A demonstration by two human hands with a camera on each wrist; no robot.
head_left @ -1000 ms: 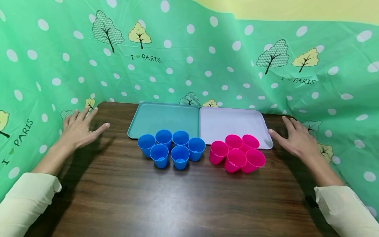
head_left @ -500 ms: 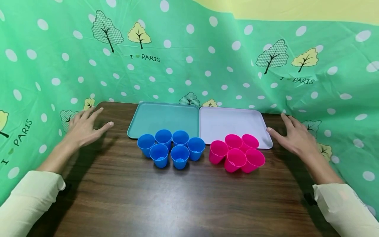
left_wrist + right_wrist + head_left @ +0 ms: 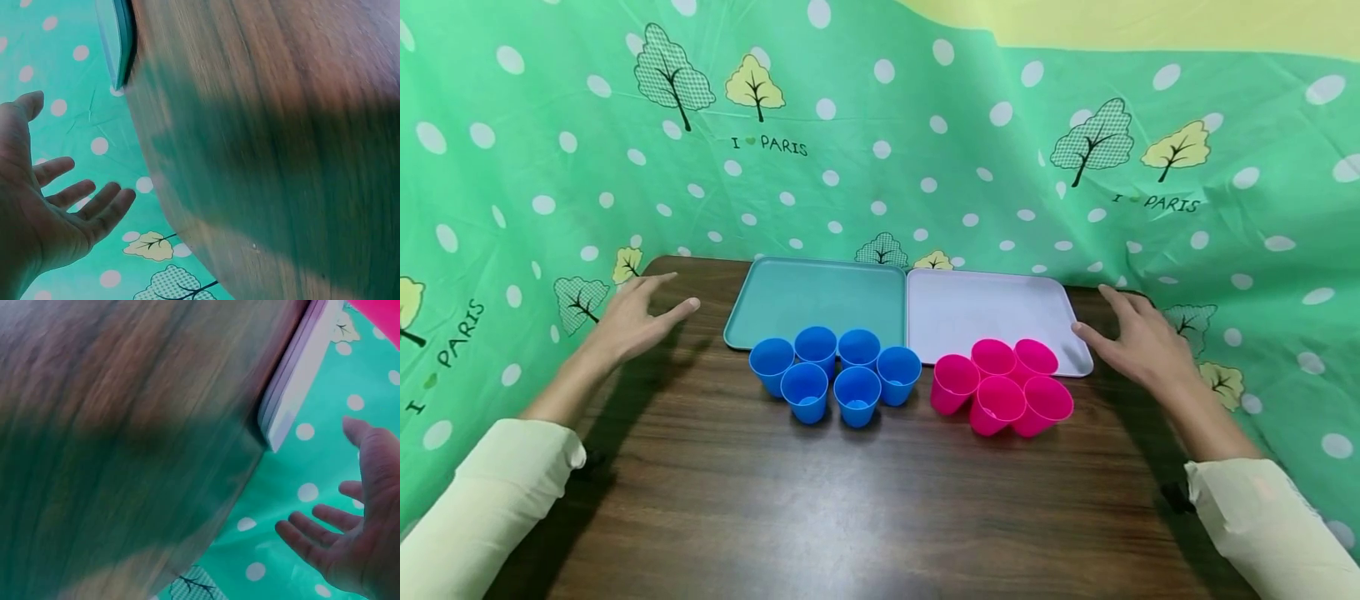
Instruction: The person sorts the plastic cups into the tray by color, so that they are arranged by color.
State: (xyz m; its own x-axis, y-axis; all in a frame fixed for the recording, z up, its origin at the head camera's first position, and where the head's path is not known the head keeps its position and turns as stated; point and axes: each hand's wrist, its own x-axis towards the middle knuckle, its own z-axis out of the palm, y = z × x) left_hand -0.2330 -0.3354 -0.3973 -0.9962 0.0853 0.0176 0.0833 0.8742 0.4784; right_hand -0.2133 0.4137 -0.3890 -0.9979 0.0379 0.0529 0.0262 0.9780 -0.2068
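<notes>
Six blue cups (image 3: 835, 373) and five pink cups (image 3: 1002, 387) sat mid-frame, two trays behind.
Teal tray (image 3: 820, 296) and white tray (image 3: 985, 308) held nothing; left hand (image 3: 632, 321) and right hand (image 3: 1138, 346) were spread, fingers apart, gripping nothing.

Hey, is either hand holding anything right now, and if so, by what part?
Nothing is held. The left hand and the right hand are both spread open above the table, apart from the cups.

Right wrist cam is pretty blurry: the right hand (image 3: 362, 550) hangs open, fingers spread, holding nothing, off the edge of the wooden table (image 3: 125, 444). The white tray (image 3: 294, 394) corner sits near the thumb, with polka-dot green cloth (image 3: 281, 506) behind.
</notes>
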